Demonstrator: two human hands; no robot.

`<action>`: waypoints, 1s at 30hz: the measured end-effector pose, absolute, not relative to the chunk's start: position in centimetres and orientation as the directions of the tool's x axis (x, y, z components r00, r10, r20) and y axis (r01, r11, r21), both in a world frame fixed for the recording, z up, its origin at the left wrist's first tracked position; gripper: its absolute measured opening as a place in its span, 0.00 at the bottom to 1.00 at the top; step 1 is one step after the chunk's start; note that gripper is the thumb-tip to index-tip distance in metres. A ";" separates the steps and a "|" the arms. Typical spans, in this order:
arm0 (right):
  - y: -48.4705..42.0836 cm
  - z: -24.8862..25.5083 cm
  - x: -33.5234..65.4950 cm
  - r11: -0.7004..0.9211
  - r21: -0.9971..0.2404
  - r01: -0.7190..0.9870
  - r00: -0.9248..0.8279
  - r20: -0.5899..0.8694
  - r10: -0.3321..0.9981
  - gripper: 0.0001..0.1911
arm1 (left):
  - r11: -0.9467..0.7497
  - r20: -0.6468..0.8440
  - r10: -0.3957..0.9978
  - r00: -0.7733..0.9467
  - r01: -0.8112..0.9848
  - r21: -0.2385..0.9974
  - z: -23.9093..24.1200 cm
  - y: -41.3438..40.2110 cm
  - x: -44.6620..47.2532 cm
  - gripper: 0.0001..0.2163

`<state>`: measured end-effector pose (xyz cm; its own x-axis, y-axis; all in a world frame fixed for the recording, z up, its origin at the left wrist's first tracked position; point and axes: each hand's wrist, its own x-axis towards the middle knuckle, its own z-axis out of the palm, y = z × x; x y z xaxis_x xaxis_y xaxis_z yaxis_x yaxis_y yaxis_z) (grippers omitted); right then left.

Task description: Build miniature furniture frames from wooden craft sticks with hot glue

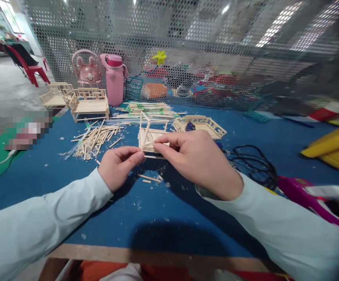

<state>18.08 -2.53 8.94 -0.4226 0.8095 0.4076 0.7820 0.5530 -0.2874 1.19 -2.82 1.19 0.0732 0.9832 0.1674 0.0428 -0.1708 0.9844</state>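
Note:
A small unfinished frame of thin wooden sticks [147, 134] stands on the blue table [157, 210] in front of me. My right hand [197, 160] pinches its near right edge with thumb and forefinger. My left hand [119, 166] is curled, its fingertips pinched on a thin stick [154, 157] at the frame's near lower edge. Both arms wear pale sleeves. A few loose sticks [148, 178] lie on the table under my hands.
A pile of cut sticks [97, 138] lies to the left, longer sticks [147, 108] behind. Finished wooden model benches [89, 103] stand at back left, a flat lattice piece [200, 125] right of the frame. A pink bottle [115, 80], black cable [252, 164], magenta tool [309, 195] and perforated screen [187, 47] surround.

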 end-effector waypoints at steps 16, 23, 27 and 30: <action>-2.7 9.4 17.5 0.487 -0.333 0.807 -0.379 0.338 0.861 0.11 | -0.168 0.165 0.983 0.078 0.035 0.985 1.2 -2.9 1.2 0.13; -2.6 9.5 17.6 0.512 -0.316 0.799 -0.403 0.351 0.846 0.10 | -0.174 0.171 0.982 0.082 0.035 0.984 1.1 -2.8 1.2 0.13; -2.7 9.5 17.6 0.520 -0.293 0.802 -0.417 0.350 0.839 0.10 | -0.185 0.182 0.979 0.088 0.031 0.982 0.9 -2.7 1.2 0.13; -2.7 9.4 17.6 0.524 -0.278 0.805 -0.416 0.364 0.833 0.10 | -0.180 0.178 0.980 0.086 0.027 0.983 0.9 -2.7 1.2 0.13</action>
